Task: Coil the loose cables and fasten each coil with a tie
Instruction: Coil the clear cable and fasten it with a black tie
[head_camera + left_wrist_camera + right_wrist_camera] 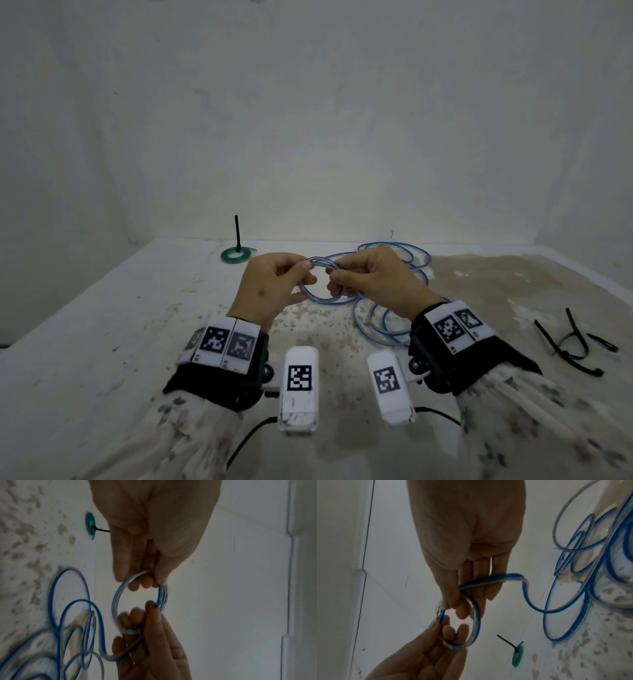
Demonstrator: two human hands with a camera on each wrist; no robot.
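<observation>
One green coil [237,256] already lay tied at the far left of the table [102,325], while the left hand [270,291] and right hand [373,284] both pinched a small started coil [317,298] of the blue cable [394,253], most of it loose behind, spare ties [575,346] waiting near right.

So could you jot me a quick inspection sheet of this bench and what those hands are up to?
Surface: white table, stained and speckled brown.
Job's things: blue cable, partly wound into a small coil, the rest loose; green coil already tied with a black tie.
Clutter: spare black ties at the right.
Grip: left hand and right hand both pinch the small coil.
Cables: black lead below the wrist cameras.
Surroundings: plain white wall.
</observation>
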